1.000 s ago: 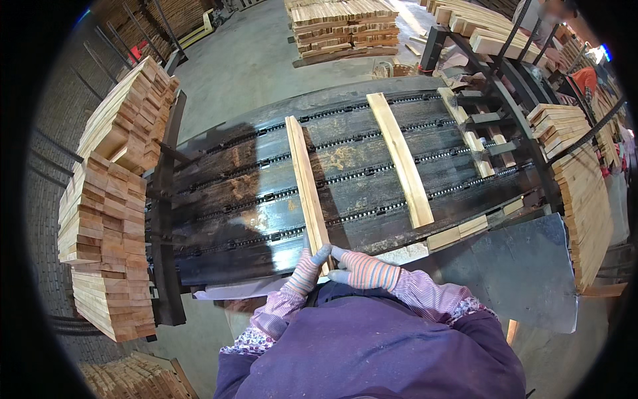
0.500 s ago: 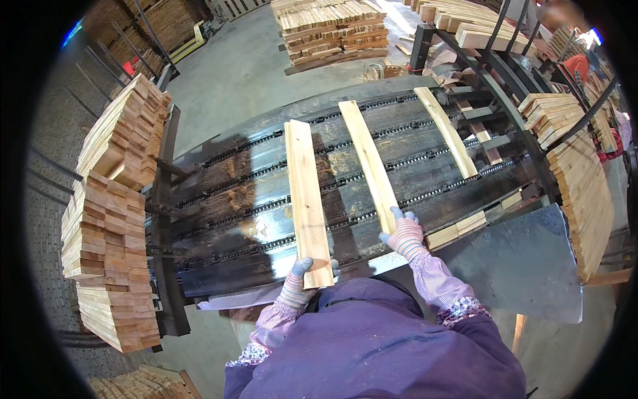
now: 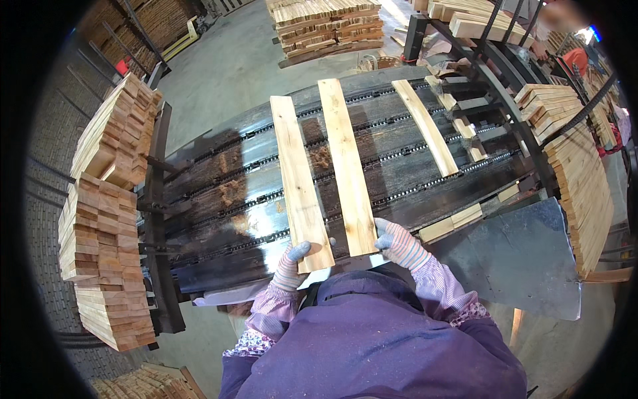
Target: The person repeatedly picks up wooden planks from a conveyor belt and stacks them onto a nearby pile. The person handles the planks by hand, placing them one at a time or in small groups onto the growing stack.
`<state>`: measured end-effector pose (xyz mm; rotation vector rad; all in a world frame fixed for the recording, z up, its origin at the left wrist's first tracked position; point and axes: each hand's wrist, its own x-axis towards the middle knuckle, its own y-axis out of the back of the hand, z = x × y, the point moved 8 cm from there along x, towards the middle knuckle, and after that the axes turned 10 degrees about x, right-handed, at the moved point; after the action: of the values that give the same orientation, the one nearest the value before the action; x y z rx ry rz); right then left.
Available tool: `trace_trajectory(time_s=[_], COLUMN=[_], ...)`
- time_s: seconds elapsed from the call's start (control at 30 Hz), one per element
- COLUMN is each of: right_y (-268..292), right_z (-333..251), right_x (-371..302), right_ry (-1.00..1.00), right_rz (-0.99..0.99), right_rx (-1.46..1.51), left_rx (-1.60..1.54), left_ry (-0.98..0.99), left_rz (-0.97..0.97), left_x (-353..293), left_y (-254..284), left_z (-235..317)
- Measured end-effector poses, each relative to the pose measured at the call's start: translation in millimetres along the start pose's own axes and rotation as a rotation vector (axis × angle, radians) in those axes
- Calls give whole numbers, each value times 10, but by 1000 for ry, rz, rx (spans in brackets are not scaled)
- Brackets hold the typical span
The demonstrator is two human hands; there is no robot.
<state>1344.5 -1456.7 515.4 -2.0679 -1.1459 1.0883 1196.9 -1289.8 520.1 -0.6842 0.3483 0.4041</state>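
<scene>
My left hand (image 3: pixel 290 265), in a striped glove, grips the near end of a pale wooden board (image 3: pixel 297 179), thumb on top and fingers beneath. Just right of it a second wooden board (image 3: pixel 347 166) lies roughly parallel, its near end held at the right edge by my gloved right hand (image 3: pixel 397 243). Most of that hand's fingertips are hidden by the board. Both boards reach away from me across the dark chain conveyor (image 3: pixel 392 189). Farther right, a third, narrower board (image 3: pixel 425 126) rests on the chains, touched by neither hand.
Stacked boards (image 3: pixel 106 253) stand along the left side behind a dark metal frame (image 3: pixel 156 226). More stacks stand at the right (image 3: pixel 575 179) and beyond the conveyor (image 3: pixel 325 30). A grey metal sheet (image 3: pixel 512 259) lies near right, beside short wood pieces (image 3: pixel 452 223).
The right-hand board has come nearer to me and left, showing a broader face, with my right hand now at its near end. The left board's far end has swung left.
</scene>
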Motion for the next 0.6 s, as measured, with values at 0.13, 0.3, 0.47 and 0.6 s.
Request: trace_trajectory(time_s=[0.13, 0.3, 0.47, 0.6], right_y=[-5, -90, -261, -973], right_z=[24, 0, 106, 307], right_x=[14, 20, 71, 53], right_ry=[11, 42, 305, 245], right_rz=[-26, -2, 37, -57], right_rx=[-98, -266, -862, -1383], left_rx=[-18, 7, 163, 178], left_ry=[2, 20, 35, -37], left_rz=[35, 47, 93, 76], left_x=[-30, -58, 52, 141], left_y=[129, 127, 112, 141], left_z=[-12, 54, -4, -245])
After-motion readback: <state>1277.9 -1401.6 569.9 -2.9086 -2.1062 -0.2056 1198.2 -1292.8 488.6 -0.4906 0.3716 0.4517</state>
